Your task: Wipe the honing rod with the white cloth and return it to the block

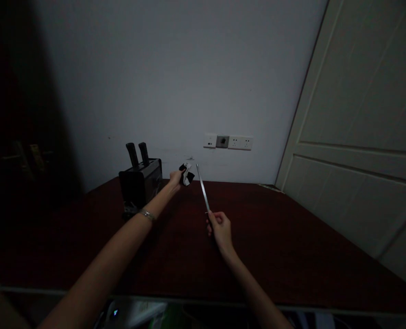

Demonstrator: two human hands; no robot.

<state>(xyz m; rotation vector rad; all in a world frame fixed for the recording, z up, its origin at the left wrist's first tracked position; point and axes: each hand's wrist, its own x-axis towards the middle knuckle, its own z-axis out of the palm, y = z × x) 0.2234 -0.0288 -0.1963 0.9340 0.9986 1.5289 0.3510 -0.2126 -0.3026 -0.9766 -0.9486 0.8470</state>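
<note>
The right hand (221, 230) is closed round the handle of a knife (203, 189), its blade slanting up ahead. The left hand (176, 177), farther forward, pinches a cloth (188, 176) apart from the blade. Left of that grip stands the block (132, 187), partly hidden by the left forearm (120, 249); sockets (240, 142) lie beyond both hands.

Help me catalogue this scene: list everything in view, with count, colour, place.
Table: 1, dark red-brown, foreground
Wall: 1, greyish, behind table
Wall plates: 4, three white, one grey, on wall
Panelled door: 1, pale, right
Metal fitting: 1, yellowish, far left
Block: 1, black, left on table
Handles: 2, black, atop block
Thin blade: 1, silvery, right hand
Crumpled piece: 1, black-and-white, left hand
Bracelet: 1, silvery, left forearm
Items: count unclear, one green, below table
Hands: 2, bare, centre
Forearms: 2, bare, lower foreground
</note>
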